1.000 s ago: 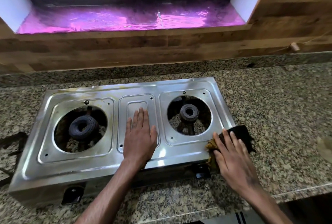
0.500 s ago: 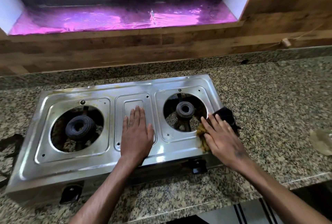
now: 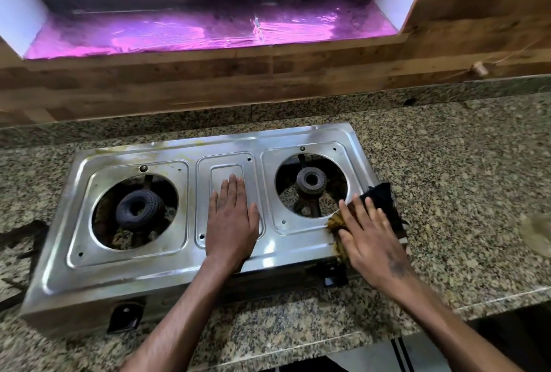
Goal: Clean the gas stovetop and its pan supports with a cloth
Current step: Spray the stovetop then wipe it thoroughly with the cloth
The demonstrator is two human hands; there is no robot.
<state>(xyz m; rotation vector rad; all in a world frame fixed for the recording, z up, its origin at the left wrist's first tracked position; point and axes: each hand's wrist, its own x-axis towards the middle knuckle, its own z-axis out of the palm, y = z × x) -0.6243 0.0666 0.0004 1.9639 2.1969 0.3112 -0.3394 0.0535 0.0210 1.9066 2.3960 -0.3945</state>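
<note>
Your left hand (image 3: 231,222) lies flat, fingers extended and grasping nothing, on the raised centre panel of the two-burner stainless-steel gas stovetop (image 3: 167,267), which stands on the speckled granite bench (image 3: 462,180). Your right hand (image 3: 369,237) is spread palm-down on the dark, yellow-stained cloth (image 3: 384,195), pinning it against the stovetop's right front corner; it presses the cloth rather than clenching it.

The cloth looks soft, limp and probably damp. It should fold to the pressed ridges of the steel, and is best taken bunched under the palm so the loose end overhanging the bench does not drag.

The steel sheet is smooth, glossy and likely slippery when wet. Yellowish film shows along its rear left edge.

Both round openings are uncovered, showing dark ring-shaped cast burners (image 3: 138,210). No pan supports sit on them. Dark shapes at the far left edge cannot be identified.

The stovetop appears light enough to shift under wiping, so your bracing left hand seems justified.
</note>
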